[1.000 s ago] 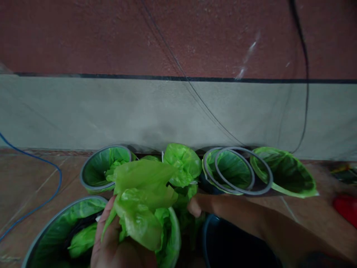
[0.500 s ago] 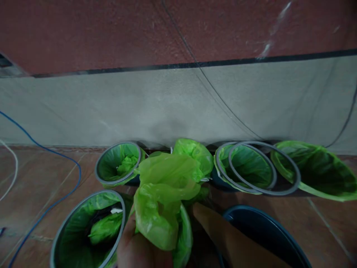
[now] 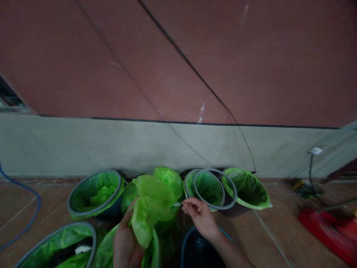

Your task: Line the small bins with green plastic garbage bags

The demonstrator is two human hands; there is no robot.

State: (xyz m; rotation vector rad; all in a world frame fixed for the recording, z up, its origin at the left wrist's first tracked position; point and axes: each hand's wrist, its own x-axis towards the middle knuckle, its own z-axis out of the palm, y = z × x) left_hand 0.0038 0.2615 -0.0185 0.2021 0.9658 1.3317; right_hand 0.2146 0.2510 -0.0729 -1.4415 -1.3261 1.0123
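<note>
My left hand (image 3: 126,238) is closed on a crumpled, thin green plastic bag (image 3: 154,193), which bulges up above my fingers. My right hand (image 3: 199,216) is just right of the bag, thumb and fingers pinched on a thin whitish string (image 3: 177,204) at the bag's side. Below the bag shows the rim of a green-lined bin (image 3: 157,247), partly hidden by my left hand. Under my right wrist stands a dark blue bin (image 3: 189,245) without a green liner.
Green-lined bins with grey rims stand at left, one by the wall (image 3: 96,214) and one nearer (image 3: 93,243). Right of the bag are a lined bin with a loose grey ring (image 3: 234,186) and another lined bin (image 3: 263,204). A blue cable (image 3: 37,203) and a red object (image 3: 320,232) lie on the floor.
The view has tilted up and swung right, bringing the red object into sight. My right hand has come out from behind the bag to its right side, pinching the string. My left hand keeps the bag.
</note>
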